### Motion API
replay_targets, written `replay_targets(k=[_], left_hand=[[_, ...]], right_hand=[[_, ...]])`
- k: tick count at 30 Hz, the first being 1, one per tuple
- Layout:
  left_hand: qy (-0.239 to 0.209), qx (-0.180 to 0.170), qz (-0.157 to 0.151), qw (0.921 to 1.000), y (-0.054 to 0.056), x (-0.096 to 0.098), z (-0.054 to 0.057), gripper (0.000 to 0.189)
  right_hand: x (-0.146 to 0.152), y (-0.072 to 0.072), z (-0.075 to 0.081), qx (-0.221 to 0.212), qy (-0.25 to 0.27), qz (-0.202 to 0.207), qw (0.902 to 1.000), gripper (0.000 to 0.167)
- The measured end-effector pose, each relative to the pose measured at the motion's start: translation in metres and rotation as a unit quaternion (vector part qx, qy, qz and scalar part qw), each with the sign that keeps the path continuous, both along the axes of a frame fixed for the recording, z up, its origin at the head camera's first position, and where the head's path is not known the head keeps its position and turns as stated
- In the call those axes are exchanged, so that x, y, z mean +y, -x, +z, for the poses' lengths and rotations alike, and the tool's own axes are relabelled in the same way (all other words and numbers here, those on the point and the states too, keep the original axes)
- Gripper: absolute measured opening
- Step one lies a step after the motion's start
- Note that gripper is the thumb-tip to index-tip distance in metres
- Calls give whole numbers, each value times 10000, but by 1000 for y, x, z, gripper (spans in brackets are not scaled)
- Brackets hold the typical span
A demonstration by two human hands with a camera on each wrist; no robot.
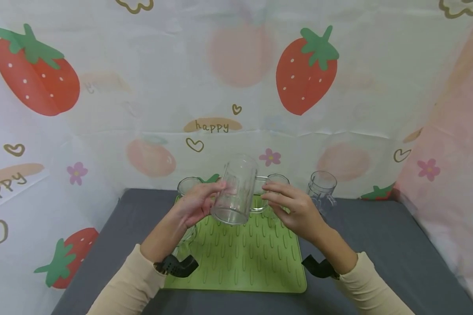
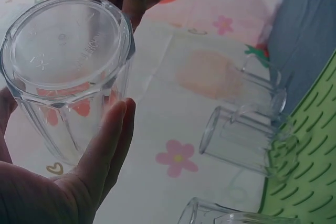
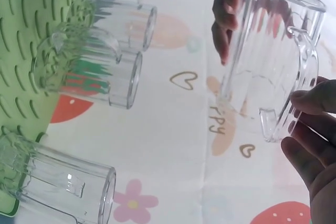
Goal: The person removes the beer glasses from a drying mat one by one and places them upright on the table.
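A clear glass mug (image 1: pixel 238 188) is held up, tilted, above the green mat. My left hand (image 1: pixel 195 203) grips its body from the left, thumb and fingers on opposite sides. On the other side, my right hand (image 1: pixel 295 208) pinches the mug's handle between thumb and fingers; the right wrist view shows the thumb on the handle (image 3: pixel 307 72). In the left wrist view the round base (image 2: pixel 63 45) faces the camera, with raised lettering on it. The mug looks to have nothing in it.
The green ribbed mat (image 1: pixel 240 262) lies on a grey-covered table (image 1: pixel 362 245). Clear mugs stand at the mat's back left (image 1: pixel 188 184), left side (image 1: pixel 187 236) and back right (image 1: pixel 279 178). Another mug (image 1: pixel 322 181) stands right of the mat. Strawberry-print cloth (image 1: pixel 161 100) hangs behind.
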State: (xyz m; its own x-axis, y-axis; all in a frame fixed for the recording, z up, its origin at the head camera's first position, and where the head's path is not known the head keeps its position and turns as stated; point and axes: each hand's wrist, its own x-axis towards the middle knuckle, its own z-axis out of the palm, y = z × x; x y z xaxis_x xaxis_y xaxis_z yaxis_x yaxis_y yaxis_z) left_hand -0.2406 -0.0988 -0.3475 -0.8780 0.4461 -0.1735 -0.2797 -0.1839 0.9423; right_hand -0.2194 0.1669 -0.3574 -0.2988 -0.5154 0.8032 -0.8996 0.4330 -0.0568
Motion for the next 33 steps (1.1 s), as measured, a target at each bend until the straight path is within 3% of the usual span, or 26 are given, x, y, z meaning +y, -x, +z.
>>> replay_targets(k=[11,21,29,33], left_hand=[[287,401,253,9985,-8,-2,-1,65],[342,813,316,9956,-15,-3,-5,63],[478,1244,515,9897,-28,-1,-7,78],[395,1375,594,9879,-35,2,-8,80]], right_hand=[[-1,1,5,-133,405,106,9990,37],[-1,2,5,-366,745,-225,9963,35],[-4,-2,4,-828,1215,-185,9890,53],[-4,-4,1,-1339,1404,-110,9809,61]])
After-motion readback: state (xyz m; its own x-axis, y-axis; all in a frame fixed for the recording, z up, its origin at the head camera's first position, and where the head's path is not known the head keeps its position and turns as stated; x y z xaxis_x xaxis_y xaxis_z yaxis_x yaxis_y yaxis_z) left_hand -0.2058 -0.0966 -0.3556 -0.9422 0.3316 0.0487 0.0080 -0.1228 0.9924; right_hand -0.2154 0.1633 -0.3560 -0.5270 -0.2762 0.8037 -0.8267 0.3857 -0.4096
